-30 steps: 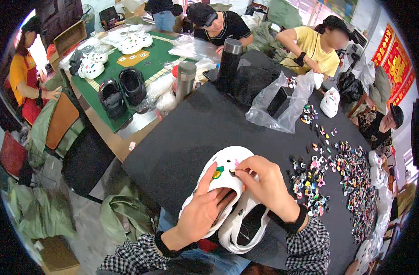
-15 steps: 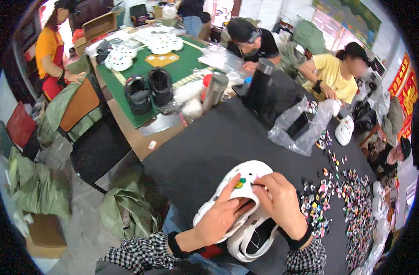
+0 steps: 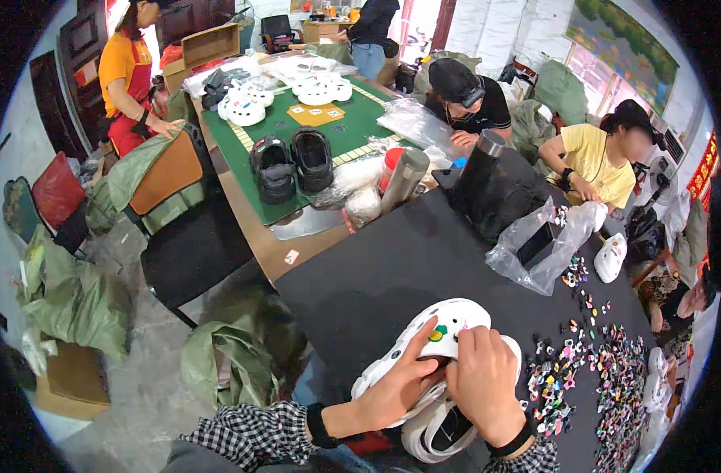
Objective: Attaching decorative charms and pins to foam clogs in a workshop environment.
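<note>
A white clog (image 3: 392,359) with holes in its upper is held over the black table, its toe pointing away from me. My left hand (image 3: 396,386) grips its side, index finger stretched along the top, other fingers reaching into the opening. A green and yellow charm (image 3: 437,333) sits in the upper beside that fingertip. My right hand (image 3: 484,378) has its fingers pinched together on the toe part; whatever is between them is mostly hidden, with a hint of pink at the tips. A second white clog (image 3: 431,445) lies beneath, its heel strap toward me.
Many small colourful charms (image 3: 553,386) are spread to the right. A clear plastic bag (image 3: 526,260) and a dark flask (image 3: 480,165) stand farther back. Black shoes (image 3: 274,169) rest on the green table (image 3: 238,146). Several people are around; a black chair (image 3: 195,260) is at left.
The view has shifted, so everything sits lower and further right. My right fingers have closed in and bent down more over the clog's toe; my left hand keeps its grip.
</note>
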Motion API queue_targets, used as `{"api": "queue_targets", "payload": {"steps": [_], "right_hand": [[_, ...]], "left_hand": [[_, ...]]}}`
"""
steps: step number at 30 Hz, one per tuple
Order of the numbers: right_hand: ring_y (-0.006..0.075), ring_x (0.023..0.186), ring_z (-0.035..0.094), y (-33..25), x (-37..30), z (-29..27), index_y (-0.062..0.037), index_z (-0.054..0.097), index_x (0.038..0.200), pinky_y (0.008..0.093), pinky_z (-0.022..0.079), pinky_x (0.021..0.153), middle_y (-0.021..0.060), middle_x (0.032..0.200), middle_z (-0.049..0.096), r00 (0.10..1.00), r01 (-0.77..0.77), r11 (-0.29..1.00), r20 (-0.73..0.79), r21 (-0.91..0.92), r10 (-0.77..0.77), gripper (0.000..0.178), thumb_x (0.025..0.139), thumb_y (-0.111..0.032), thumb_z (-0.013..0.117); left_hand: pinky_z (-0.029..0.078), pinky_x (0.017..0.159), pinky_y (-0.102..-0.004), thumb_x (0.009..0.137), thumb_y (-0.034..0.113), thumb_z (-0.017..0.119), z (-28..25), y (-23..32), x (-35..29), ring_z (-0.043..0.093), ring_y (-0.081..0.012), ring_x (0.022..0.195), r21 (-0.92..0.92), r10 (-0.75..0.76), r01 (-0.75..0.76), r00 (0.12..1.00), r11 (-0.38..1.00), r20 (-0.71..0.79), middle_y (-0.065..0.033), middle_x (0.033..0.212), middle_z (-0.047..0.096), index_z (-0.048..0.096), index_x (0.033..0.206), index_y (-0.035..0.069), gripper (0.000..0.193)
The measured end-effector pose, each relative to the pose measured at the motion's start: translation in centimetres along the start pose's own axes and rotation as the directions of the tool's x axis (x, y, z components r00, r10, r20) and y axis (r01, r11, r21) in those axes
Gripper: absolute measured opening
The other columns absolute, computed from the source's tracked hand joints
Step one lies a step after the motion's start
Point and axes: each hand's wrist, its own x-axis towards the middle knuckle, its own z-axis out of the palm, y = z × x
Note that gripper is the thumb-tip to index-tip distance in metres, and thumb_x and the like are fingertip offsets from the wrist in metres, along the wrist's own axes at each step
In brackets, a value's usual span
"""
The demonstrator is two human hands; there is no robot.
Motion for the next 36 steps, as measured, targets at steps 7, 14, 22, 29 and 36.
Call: {"api": "queue_targets", "payload": {"steps": [7,14,22,29,36], "right_hand": [[0.0261,0.086,0.059,-0.6,1.6,0.1,-0.0051,0.055,0.088,0.0351,0.05,0.069,0.0101,0.088,0.055,0.996,0.029,0.978,0.084,-0.208,-0.012,0.019,0.074,-0.011,0.065],[0.0255,0.08,0.061,0.1,1.6,0.0,-0.0049,0.054,0.087,0.0346,0.052,0.062,0.0102,0.083,0.056,0.994,0.014,0.988,0.11,-0.151,0.002,0.019,0.073,-0.011,0.066],[0.0261,0.076,0.059,0.3,0.8,0.1,-0.0061,0.054,0.082,0.0375,0.05,0.061,0.0091,0.08,0.054,0.998,0.057,0.993,0.029,-0.108,-0.054,0.013,0.073,-0.008,0.063],[0.0296,0.073,0.06,1.3,0.5,0.0,-0.0054,0.052,0.08,0.0412,0.048,0.063,0.0108,0.079,0.055,0.994,0.105,0.994,0.015,-0.002,-0.105,0.021,0.066,-0.005,0.068],[0.0308,0.072,0.063,2.8,0.9,0.2,-0.0052,0.055,0.082,0.0424,0.049,0.059,0.01,0.076,0.056,0.991,0.119,0.971,0.041,0.209,-0.131,0.023,0.065,-0.007,0.07]], "left_hand": [[0.021,0.117,-0.0333,0.098,0.012,0.049,0.1,0.1,-0.4,0.031,-0.0181,0.14,0.041,-0.022,0.02,0.999,0.999,0.044,-0.0058,0.161,0.017,0.005,0.161,0.015,0.077],[0.014,0.121,-0.037,0.1,0.011,0.05,-0.4,2.0,-2.5,0.016,-0.0251,0.151,0.372,-0.003,-0.077,0.978,0.925,0.209,-0.0081,0.165,0.007,0.0,0.161,0.017,0.079],[0.009,0.123,-0.0396,0.101,0.022,0.054,-0.8,2.6,-2.8,0.011,-0.0256,0.152,0.481,-0.085,-0.055,0.961,0.875,0.265,-0.0092,0.166,0.006,0.003,0.16,0.011,0.079],[0.011,0.122,-0.0406,0.1,0.018,0.055,-0.9,1.6,-2.5,0.017,-0.0267,0.151,0.487,-0.091,-0.04,0.966,0.872,0.242,-0.0143,0.164,0.014,0.005,0.16,0.012,0.078],[0.011,0.123,-0.0418,0.099,0.019,0.055,-1.1,1.5,-2.2,0.019,-0.0264,0.15,0.431,-0.074,-0.031,0.972,0.902,0.225,-0.016,0.161,0.021,0.01,0.159,0.007,0.075]]}}
